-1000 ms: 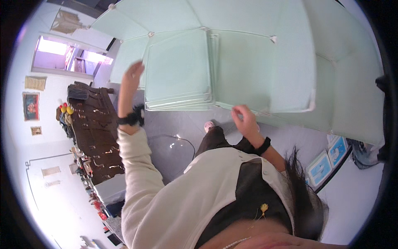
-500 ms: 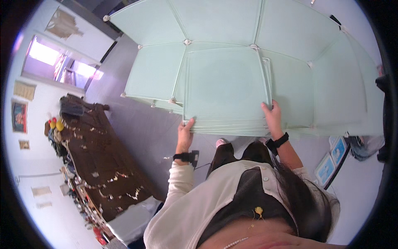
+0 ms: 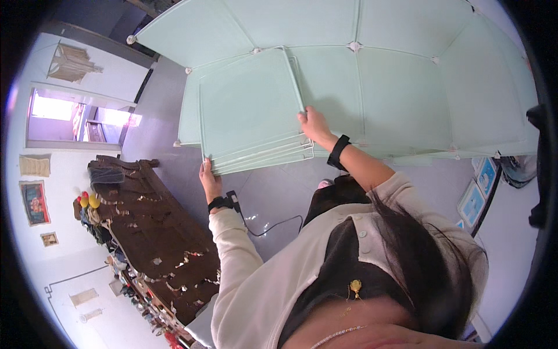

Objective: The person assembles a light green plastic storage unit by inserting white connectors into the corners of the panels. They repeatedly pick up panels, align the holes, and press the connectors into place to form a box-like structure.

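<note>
Between my hands is a stack of pale green square panels (image 3: pixel 247 104) with white wire edges, tilted, their near edges fanned apart. My left hand (image 3: pixel 210 176) grips the stack's near left corner, fingers at the edge. On the right side edge, my right hand (image 3: pixel 315 126) is closed round the panels. Behind and beneath the stack stands a large pale green cube shelf (image 3: pixel 401 93) made of like panels, joined by white round connectors (image 3: pixel 354 47). The stack covers part of the shelf's left compartments.
A dark carved wooden bench (image 3: pixel 145 215) stands at the left, with a row of small items behind it. Blue-and-white framed panels (image 3: pixel 476 189) lean at the right. A dark cable (image 3: pixel 270 228) hangs from my left wristband over the grey tiled floor.
Both hands have carried the panel stack to the left along the shelf, uncovering the compartments at its right. My body has shifted and the near edges show more fanned.
</note>
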Action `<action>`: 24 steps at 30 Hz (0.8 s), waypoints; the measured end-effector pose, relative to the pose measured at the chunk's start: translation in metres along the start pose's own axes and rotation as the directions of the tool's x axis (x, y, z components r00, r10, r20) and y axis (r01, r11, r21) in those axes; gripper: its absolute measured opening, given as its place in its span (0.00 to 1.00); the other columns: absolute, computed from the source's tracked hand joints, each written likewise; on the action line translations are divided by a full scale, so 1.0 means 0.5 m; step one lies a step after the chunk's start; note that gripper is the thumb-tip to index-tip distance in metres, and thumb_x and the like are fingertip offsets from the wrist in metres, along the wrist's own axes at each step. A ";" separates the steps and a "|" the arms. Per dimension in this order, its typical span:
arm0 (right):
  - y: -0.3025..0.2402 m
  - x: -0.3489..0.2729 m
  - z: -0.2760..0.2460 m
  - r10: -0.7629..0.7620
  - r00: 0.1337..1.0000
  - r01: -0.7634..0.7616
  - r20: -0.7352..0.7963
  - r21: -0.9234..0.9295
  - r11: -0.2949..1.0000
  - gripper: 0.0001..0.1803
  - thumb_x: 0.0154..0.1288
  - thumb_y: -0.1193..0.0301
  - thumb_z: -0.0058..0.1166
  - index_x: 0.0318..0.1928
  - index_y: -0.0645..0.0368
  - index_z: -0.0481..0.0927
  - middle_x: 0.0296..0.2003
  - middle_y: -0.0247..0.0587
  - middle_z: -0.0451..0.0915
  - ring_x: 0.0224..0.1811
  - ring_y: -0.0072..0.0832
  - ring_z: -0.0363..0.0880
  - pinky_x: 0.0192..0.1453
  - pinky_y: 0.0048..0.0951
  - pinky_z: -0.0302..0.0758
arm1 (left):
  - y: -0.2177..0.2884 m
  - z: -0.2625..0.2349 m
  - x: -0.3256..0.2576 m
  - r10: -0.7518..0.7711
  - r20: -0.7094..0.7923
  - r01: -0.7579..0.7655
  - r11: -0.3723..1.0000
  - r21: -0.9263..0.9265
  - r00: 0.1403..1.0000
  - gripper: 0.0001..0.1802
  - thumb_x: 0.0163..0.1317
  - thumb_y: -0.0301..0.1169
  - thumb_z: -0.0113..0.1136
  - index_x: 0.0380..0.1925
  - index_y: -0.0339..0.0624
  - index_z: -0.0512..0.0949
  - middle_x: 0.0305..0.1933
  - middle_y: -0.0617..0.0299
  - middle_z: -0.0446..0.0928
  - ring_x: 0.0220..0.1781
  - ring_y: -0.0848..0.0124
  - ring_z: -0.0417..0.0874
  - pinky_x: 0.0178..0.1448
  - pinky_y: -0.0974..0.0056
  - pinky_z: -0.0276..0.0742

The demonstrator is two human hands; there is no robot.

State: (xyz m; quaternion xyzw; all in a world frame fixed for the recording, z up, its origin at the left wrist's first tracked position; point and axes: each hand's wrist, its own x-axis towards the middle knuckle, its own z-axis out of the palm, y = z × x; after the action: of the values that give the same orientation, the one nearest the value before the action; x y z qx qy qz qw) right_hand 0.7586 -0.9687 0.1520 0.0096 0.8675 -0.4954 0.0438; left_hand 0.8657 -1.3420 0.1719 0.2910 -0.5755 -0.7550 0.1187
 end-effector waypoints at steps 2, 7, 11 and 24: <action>0.000 0.005 -0.005 0.032 0.999 -0.029 0.036 -0.061 0.998 0.20 0.71 0.60 0.51 0.41 0.70 0.71 0.32 0.64 0.80 0.38 0.61 0.80 0.43 0.55 0.76 | -0.021 0.000 0.013 0.064 -0.054 -0.064 0.998 0.010 0.997 0.19 0.70 0.36 0.60 0.54 0.34 0.76 0.41 0.63 0.79 0.43 0.74 0.79 0.46 0.68 0.76; -0.016 0.022 -0.030 -0.051 0.990 0.098 0.133 -0.375 0.922 0.20 0.69 0.59 0.53 0.37 0.68 0.78 0.31 0.60 0.82 0.36 0.58 0.81 0.42 0.54 0.76 | -0.058 0.001 0.051 0.278 -0.124 -0.205 0.887 0.414 0.953 0.25 0.68 0.39 0.62 0.61 0.40 0.77 0.48 0.58 0.79 0.47 0.67 0.80 0.54 0.65 0.76; -0.048 0.032 -0.060 -0.009 0.979 0.118 0.204 -0.528 0.841 0.19 0.65 0.58 0.56 0.31 0.64 0.83 0.30 0.58 0.83 0.35 0.55 0.82 0.40 0.51 0.78 | -0.050 -0.023 0.075 0.471 -0.053 -0.168 0.415 0.894 0.881 0.24 0.57 0.38 0.67 0.54 0.44 0.82 0.52 0.46 0.77 0.54 0.54 0.79 0.62 0.56 0.73; -0.176 0.000 -0.112 -0.055 0.977 0.034 0.208 0.105 0.994 0.12 0.53 0.68 0.62 0.29 0.65 0.78 0.23 0.43 0.79 0.28 0.27 0.81 0.30 0.26 0.73 | -0.006 -0.043 0.081 0.061 -0.052 -0.023 0.837 0.546 0.997 0.27 0.59 0.29 0.64 0.57 0.26 0.75 0.52 0.53 0.80 0.50 0.66 0.80 0.57 0.64 0.74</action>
State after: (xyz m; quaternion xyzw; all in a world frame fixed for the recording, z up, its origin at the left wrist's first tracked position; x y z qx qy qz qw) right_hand 0.7497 -0.9651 0.2559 -0.0602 0.8318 -0.5377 0.1239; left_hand 0.8461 -1.3792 0.1532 0.3251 -0.7684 -0.5471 0.0670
